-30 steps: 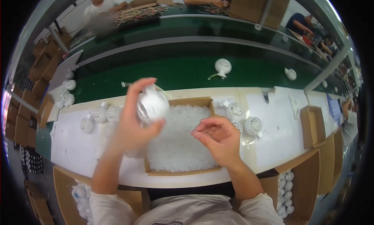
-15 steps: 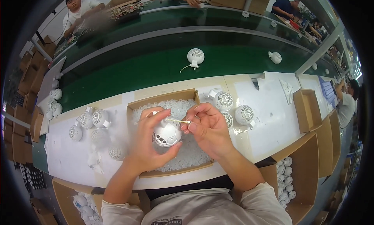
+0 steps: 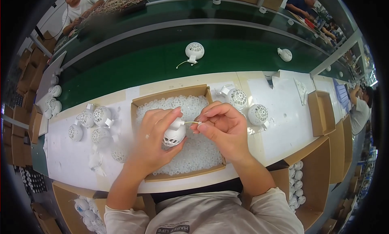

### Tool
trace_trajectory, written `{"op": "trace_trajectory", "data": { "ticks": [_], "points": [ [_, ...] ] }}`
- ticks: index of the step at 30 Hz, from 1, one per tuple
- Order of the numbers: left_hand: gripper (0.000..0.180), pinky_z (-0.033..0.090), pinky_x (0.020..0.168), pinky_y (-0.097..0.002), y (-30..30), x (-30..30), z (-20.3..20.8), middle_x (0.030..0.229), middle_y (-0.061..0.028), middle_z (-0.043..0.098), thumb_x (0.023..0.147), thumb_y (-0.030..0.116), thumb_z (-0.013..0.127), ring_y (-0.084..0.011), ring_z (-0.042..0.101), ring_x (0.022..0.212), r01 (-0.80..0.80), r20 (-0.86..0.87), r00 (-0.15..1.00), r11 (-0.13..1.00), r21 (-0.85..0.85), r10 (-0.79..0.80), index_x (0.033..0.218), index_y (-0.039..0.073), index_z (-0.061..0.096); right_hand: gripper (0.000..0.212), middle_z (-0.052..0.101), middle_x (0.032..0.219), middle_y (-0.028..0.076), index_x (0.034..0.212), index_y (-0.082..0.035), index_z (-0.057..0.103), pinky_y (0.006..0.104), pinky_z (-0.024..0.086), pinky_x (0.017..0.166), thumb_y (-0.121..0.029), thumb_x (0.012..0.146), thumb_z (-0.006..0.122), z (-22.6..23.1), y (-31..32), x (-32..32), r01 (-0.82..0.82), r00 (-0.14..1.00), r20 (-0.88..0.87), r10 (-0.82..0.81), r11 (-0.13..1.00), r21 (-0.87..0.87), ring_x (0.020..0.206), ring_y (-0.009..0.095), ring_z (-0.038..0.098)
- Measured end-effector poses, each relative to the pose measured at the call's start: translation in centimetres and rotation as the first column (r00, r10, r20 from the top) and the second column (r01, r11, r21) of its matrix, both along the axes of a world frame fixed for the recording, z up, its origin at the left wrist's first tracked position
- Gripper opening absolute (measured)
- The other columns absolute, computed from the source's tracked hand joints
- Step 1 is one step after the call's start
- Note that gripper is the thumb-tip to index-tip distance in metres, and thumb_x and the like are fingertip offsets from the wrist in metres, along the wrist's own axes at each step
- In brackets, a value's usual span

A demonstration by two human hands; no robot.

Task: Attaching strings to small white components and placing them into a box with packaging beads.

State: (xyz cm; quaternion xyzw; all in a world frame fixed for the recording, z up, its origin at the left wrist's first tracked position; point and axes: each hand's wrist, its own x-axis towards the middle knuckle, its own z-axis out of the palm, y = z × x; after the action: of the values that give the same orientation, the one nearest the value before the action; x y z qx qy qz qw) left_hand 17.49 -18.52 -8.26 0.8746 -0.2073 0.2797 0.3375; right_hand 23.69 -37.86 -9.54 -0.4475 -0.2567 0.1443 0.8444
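Observation:
My left hand (image 3: 153, 138) is wrapped round a white plastic ball (image 3: 174, 136) with cut-out openings low on its side. From the ball's top a thin pale yellow-green cord (image 3: 190, 122) runs right to my right hand (image 3: 224, 130). Thumb and forefinger of that hand pinch the cord's end; whatever tip it has is mostly hidden. Both hands are held above a shallow cardboard box (image 3: 135, 132) filled with small clear plastic rings (image 3: 190, 155).
Similar white balls (image 3: 102, 116) stand left of the box and more (image 3: 258, 114) to its right. One ball with a cord (image 3: 195, 51) lies on the green conveyor belt (image 3: 142, 68). Cartons of balls (image 3: 296, 185) flank me below the table. Co-workers (image 3: 360, 110) sit beyond.
The held ball has turned, and the cord now stretches more level to the right. My right hand has shifted slightly right. The view has moved a little.

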Motion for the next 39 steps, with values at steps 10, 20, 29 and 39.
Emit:
{"op": "trace_trajectory", "data": {
  "ticks": [10, 20, 29, 39],
  "points": [
    [0.082, 0.050, 0.079, -0.0377, -0.8, -0.3, -0.3, 0.115, -0.0080, 0.060, 0.061, 0.002, 0.084, -0.0302, 0.055, 0.097, 0.013, 0.072, 0.997, 0.996, 0.088, -0.019, 0.137, 0.009, 0.053, 0.027, 0.065, 0.104, 0.011, 0.106, 0.001, 0.058, 0.0319, 0.055, 0.091, 0.011, 0.084, 0.070, 0.1, -0.2, 0.5, -0.106, 0.991, -0.085, 0.100, 0.992, -0.072, 0.101, 0.018, 0.065],
    [0.088, 0.052, 0.078, -0.0392, -1.0, -0.2, -0.4, 0.113, -0.0106, 0.063, 0.062, 0.003, 0.086, -0.0305, 0.059, 0.095, 0.033, 0.117, 0.992, 0.993, 0.112, -0.046, 0.142, 0.007, 0.048, 0.030, 0.068, 0.101, 0.015, 0.110, 0.003, 0.057, 0.0323, 0.059, 0.079, 0.008, 0.084, 0.072, -0.6, 0.2, -0.5, -0.019, 0.995, -0.098, 0.026, 0.998, 0.068, 0.095, 0.020, 0.068],
    [0.088, 0.055, 0.074, -0.0341, -1.8, -1.6, 1.8, 0.109, -0.0142, 0.065, 0.072, 0.014, 0.082, -0.0266, 0.067, 0.089, 0.090, -0.337, 0.924, 0.961, -0.262, -0.178, 0.149, 0.005, 0.041, 0.028, 0.069, 0.089, 0.014, 0.099, 0.003, 0.067, 0.0316, 0.058, 0.069, 0.013, 0.073, 0.071, 0.2, -0.4, 0.5, 0.412, 0.642, 0.737, -0.214, 0.906, -0.095, 0.082, 0.025, 0.070],
    [0.083, 0.054, 0.072, -0.0378, -2.7, -2.2, 1.2, 0.099, -0.0131, 0.063, 0.068, 0.007, 0.080, -0.0291, 0.062, 0.081, -0.155, -0.217, 0.951, 0.949, 0.276, 0.219, 0.144, 0.001, 0.047, 0.034, 0.069, 0.079, 0.013, 0.095, 0.001, 0.073, 0.0281, 0.054, 0.057, 0.015, 0.064, 0.070, 0.6, 0.7, 0.3, 0.662, 0.344, 0.928, -0.141, 0.738, -0.134, 0.068, 0.025, 0.068]
  ]
}}
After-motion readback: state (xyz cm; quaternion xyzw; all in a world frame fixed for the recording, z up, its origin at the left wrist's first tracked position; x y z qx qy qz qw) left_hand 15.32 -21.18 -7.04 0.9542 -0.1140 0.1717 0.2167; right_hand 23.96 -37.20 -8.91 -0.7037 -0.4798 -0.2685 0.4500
